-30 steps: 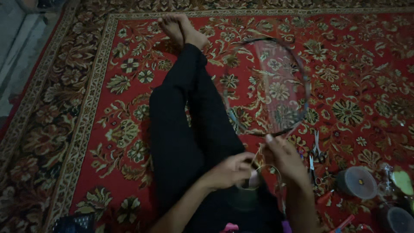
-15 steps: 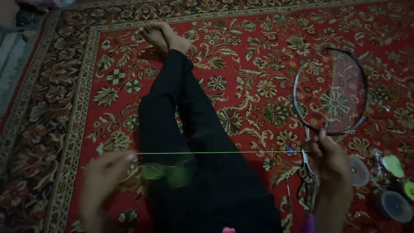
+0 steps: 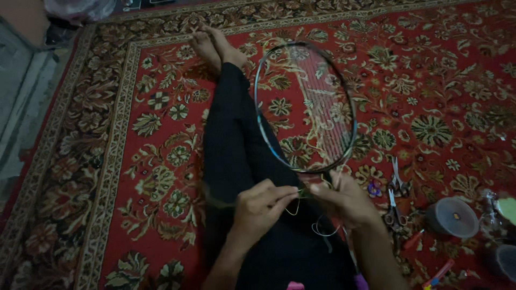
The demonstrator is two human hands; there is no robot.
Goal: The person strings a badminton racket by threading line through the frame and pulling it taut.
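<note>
The left hand (image 3: 263, 207), stretched wide half a second ago, is now pinching the yellow-green string (image 3: 293, 207) beside the right hand (image 3: 344, 201). The right is gripping the racket frame (image 3: 306, 107) at its base (over the lap), so the pulled length is being fed back in.

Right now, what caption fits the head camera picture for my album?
Both hands, left hand and right hand, pinch thin string below a racket frame over a red carpet.

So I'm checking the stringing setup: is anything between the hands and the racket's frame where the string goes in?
Nothing visible. The left hand and right hand pinch the string just below the racket frame's lower edge. The scissors lie aside on the carpet.
</note>
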